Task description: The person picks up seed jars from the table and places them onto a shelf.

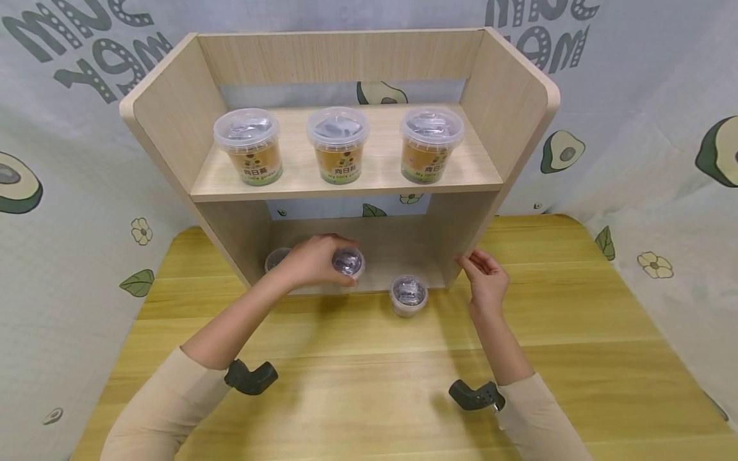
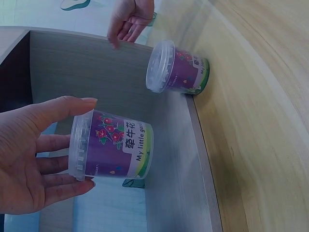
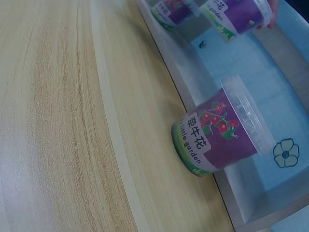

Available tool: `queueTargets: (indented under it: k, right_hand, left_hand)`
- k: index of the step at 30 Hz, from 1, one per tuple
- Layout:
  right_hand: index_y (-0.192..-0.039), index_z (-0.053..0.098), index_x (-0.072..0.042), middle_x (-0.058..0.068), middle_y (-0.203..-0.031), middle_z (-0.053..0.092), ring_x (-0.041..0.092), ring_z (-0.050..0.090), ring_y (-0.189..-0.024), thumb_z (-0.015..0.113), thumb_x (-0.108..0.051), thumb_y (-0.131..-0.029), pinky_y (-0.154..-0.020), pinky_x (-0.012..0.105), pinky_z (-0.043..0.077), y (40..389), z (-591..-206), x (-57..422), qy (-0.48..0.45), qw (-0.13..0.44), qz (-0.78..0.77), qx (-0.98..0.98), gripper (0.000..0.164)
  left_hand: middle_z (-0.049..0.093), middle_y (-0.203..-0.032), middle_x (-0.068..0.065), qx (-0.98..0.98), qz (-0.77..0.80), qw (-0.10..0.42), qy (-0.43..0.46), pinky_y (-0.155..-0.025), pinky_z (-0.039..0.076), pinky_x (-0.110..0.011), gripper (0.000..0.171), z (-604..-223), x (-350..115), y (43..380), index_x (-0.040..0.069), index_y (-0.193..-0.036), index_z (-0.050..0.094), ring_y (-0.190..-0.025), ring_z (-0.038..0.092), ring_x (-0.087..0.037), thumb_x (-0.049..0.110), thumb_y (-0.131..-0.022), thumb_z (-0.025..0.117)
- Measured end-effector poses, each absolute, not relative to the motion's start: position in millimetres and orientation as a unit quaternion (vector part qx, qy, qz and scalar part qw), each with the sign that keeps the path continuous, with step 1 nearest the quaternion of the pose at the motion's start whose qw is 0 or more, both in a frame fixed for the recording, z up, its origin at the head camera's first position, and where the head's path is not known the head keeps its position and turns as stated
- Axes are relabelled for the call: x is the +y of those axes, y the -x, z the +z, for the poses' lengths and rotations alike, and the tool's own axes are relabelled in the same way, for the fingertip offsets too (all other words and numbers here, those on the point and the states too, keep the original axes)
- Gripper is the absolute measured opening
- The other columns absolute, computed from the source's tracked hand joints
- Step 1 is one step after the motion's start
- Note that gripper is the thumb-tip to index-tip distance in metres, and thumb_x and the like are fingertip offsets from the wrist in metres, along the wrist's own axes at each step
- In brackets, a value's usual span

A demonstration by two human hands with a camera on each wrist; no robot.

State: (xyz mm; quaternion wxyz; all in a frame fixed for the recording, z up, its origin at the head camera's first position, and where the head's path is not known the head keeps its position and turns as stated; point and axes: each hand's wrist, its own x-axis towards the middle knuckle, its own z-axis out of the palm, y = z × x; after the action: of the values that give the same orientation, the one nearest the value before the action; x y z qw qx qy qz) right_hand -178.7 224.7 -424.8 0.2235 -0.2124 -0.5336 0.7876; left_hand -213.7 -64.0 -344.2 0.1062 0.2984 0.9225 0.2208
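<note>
My left hand point(image 1: 319, 261) grips a lidded plastic cup point(image 2: 118, 145) with a purple label, thumb and fingers around its lid, at the lower level of the wooden shelf point(image 1: 346, 57). Held in front of that compartment's opening, the cup tilts slightly in the left wrist view. My right hand point(image 1: 489, 283) holds the front edge of the shelf's right side panel point(image 1: 475, 224) between thumb and fingers. A second purple cup point(image 3: 217, 130) stands on the table near the right end, at the shelf's front edge. Partly hidden behind my left hand is a third purple cup point(image 1: 277, 257), at the lower left.
Three orange-labelled cups with clear lids, a left one point(image 1: 254, 163), a middle one point(image 1: 339, 163) and a right one point(image 1: 425, 160), stand in a row on the upper level. Beneath the shelf is a wood-grain table point(image 1: 369, 384). A patterned cloth point(image 1: 646, 192) hangs around it.
</note>
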Motion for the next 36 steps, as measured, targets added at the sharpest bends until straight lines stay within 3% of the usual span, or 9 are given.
queueTargets:
  k: [21,36]
  right_hand:
    - [-0.071,0.069,-0.018,-0.007,-0.071,0.066,0.005,0.062,-0.067,0.07,0.012,-0.071,-0.071,0.014,0.05,178,-424,224,0.221,0.221,0.778,-0.544,0.03]
    - [-0.073,0.07,-0.018,-0.006,-0.072,0.067,0.005,0.063,-0.068,0.07,0.013,-0.071,-0.071,0.015,0.051,177,-423,223,0.226,0.221,0.781,-0.539,0.031]
  left_hand:
    - [0.057,-0.125,-0.011,0.925,0.24,0.126,-0.266,-0.089,0.046,-0.041,0.064,-372,-70,233,0.01,-0.126,0.057,-0.111,0.053,-0.028,0.025,-0.069,0.079]
    - [0.047,-0.136,-0.015,0.921,0.255,0.163,-0.244,-0.101,0.036,-0.048,0.07,-392,-69,246,0.005,-0.134,0.048,-0.125,0.039,-0.037,0.025,-0.073,0.076]
